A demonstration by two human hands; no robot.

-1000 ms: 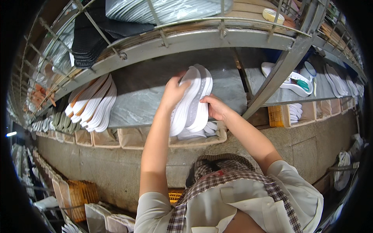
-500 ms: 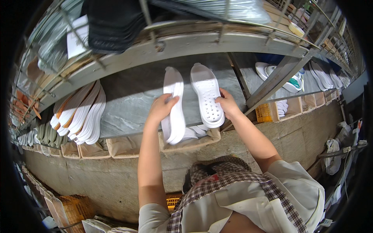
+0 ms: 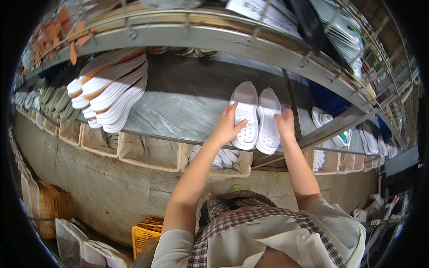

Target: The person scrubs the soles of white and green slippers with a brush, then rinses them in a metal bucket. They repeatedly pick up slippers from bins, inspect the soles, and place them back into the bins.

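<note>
Two white shoe soles lie side by side on the grey marbled worktop, their dotted hollow inner faces up and their near ends at its front edge. My left hand (image 3: 226,127) grips the outer side of the left sole (image 3: 246,111), the thumb laid over its rim. At the outer side of the right sole (image 3: 269,118), my right hand (image 3: 286,125) has its thumb on the rim and its fingers along the edge. The undersides of both soles are hidden.
White soles with brown edges (image 3: 117,89) lie stacked at the left, beside olive-green ones (image 3: 57,103). Cloth-lined bins (image 3: 149,156) hang below the worktop (image 3: 178,109); one holds white soles. A metal rack beam (image 3: 205,38) crosses above, and a slanted post (image 3: 342,125) stands at the right.
The two soles, held apart before, are now close together and further right along the worktop. The left sole has turned from edge-on to face up. My view has shifted left.
</note>
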